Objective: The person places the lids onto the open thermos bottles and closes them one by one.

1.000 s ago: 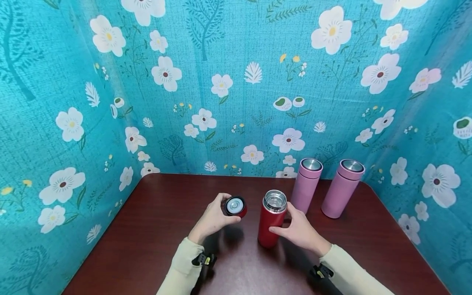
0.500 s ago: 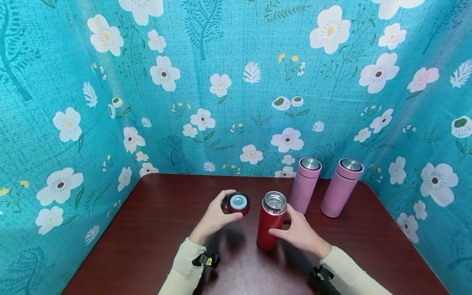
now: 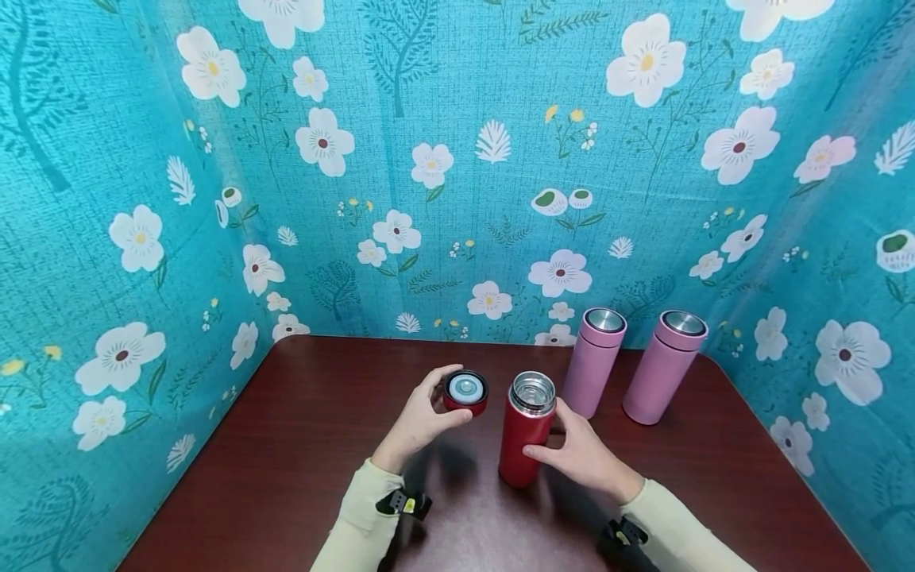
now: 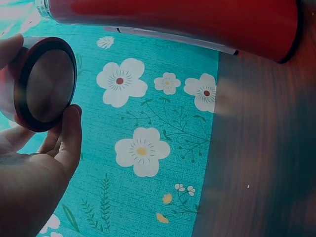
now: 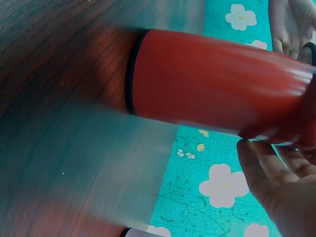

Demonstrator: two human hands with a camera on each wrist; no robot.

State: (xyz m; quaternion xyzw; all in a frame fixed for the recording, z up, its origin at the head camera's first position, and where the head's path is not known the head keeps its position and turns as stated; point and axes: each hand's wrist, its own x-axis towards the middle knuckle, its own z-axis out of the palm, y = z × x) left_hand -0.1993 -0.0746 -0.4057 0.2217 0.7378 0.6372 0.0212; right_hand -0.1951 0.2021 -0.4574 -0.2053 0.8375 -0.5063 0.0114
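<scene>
Head view shows three flasks on the dark wooden table (image 3: 300, 445): one red flask (image 3: 525, 433) standing upright near the middle with its steel mouth open, and two pink flasks, the nearer pink flask (image 3: 595, 361) just behind and to the right of the red one, the farther pink flask (image 3: 663, 365) beside it toward the table's right rear corner, both with their tops on. There is one loose red lid (image 3: 465, 392), held above the table to the left of the red flask's mouth, its inner face turned up toward the camera. The left hand (image 3: 422, 417) grips this lid with thumb and curled fingers around its rim; the right hand (image 3: 579, 449) wraps around the red flask's body, thumb in front and fingers behind. The two hands stay apart, the flask between them. Both cream sleeves are cut off at the bottom edge, each with a dark clip at the wrist. In the left wrist view the lid's other face looks dim and shaded, and only part of the flask's body crosses the top. In the right wrist view the flask is blurred, and the fingers (image 5: 269, 173) show only at the lower right, so the grip's contact is hard to make out there.
</scene>
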